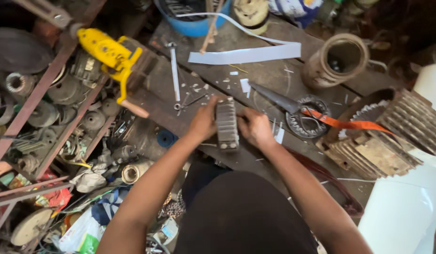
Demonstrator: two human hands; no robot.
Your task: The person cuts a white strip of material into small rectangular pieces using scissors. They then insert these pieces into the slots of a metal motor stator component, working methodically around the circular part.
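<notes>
Gripping a grey laminated metal core [227, 123] from both sides, the person's left hand [205, 121] and right hand [255, 128] are each closed on it, holding it upright at the near edge of the dark wooden workbench [270, 75]. Just beyond the right hand lie large scissors with orange handles [312, 113], their blades pointing toward the core and their handles resting over a toothed metal ring [306, 123]. A ribbed motor housing [383, 136] crowds the bench's right side, with a rusty cylindrical casing [335, 61] behind it. Strips of pale insulation paper [246, 54] cross the far planks, and a slim metal rod tool [174, 70] lies to the left. Open bench surface remains only in a small patch ahead of the hands. A yellow power tool [109, 54] sits at the bench's left edge, beside a rusty rack of spare parts [44, 117].
</notes>
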